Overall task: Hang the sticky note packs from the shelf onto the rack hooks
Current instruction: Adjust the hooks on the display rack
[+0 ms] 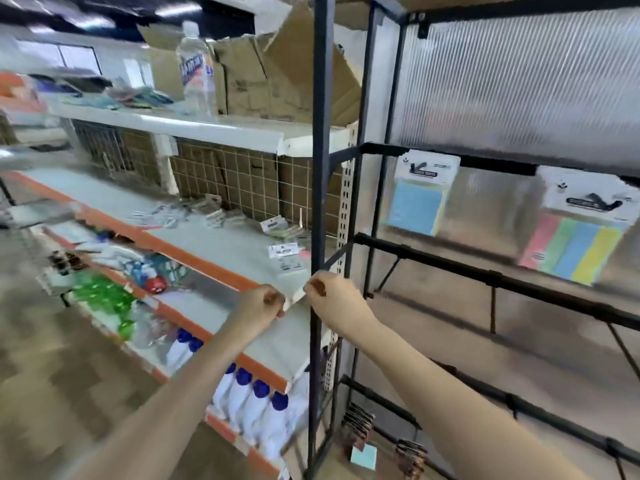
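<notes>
Both hands hold one sticky note pack (295,296) between them, seen almost edge-on just over the shelf's front edge. My left hand (261,304) pinches its left end and my right hand (334,301) pinches its right end, close to the black rack post (317,209). Two packs hang on the rack: a blue one (420,199) and a multicoloured one (576,237). More packs lie on the grey shelf (214,237), one with a white header (287,259) near the post and several further back (211,216).
A water bottle (195,67) and cardboard boxes (263,71) stand on the top shelf. White bottles with blue caps (249,403) fill the shelf below. The rack's lower bars carry bare hooks (388,275). The picture is motion-blurred.
</notes>
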